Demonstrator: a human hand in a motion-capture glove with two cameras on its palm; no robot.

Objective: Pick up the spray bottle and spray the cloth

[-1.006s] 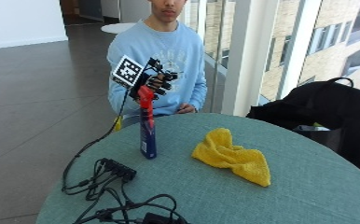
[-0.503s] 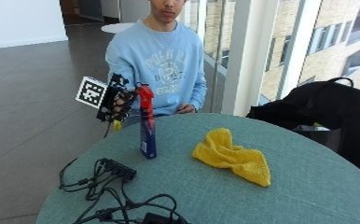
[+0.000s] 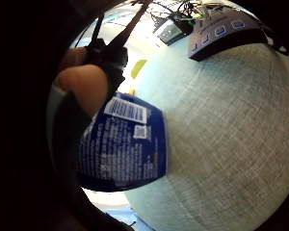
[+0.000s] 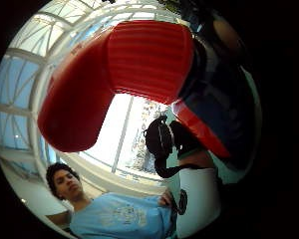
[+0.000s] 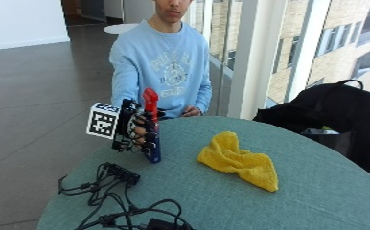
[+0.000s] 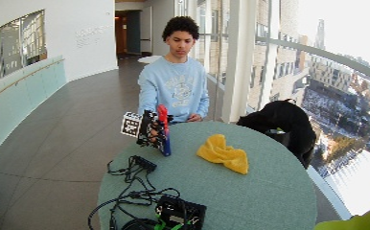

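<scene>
**Grip closed round the spray bottle at the counter's near edge**

From my remote station, the nearest things I saw on the round green counter (image 5: 248,201) were a tangle of black cables (image 5: 118,211) and a black power strip (image 5: 122,173), lying at the front-left part of the cloth-covered top. In the wide outside view a black box (image 6: 180,212) sat among those cables at the very front.

Just behind the power strip, my gloved right hand (image 5: 140,132) was the grip, and its fingers (image 5: 148,139) were curled round the body of the spray bottle (image 5: 152,129). The bottle stood upright, blue in the body with a red trigger head on top; I could not tell whether its base was touching the counter or just above it. The little finger side palm view showed the blue label (image 3: 127,144) filling the space next to the palm, with the green counter surface beyond it. The thumb side palm view was largely taken up by the red spray head (image 4: 124,74).

To one side of the bottle and apart from it, the yellow cloth (image 5: 239,160) lay crumpled on the counter, untouched.

Farther back, my bare left hand (image 5: 190,112) rested at the counter's far edge. A black bag (image 5: 329,112) sat beyond the counter by the window.
</scene>
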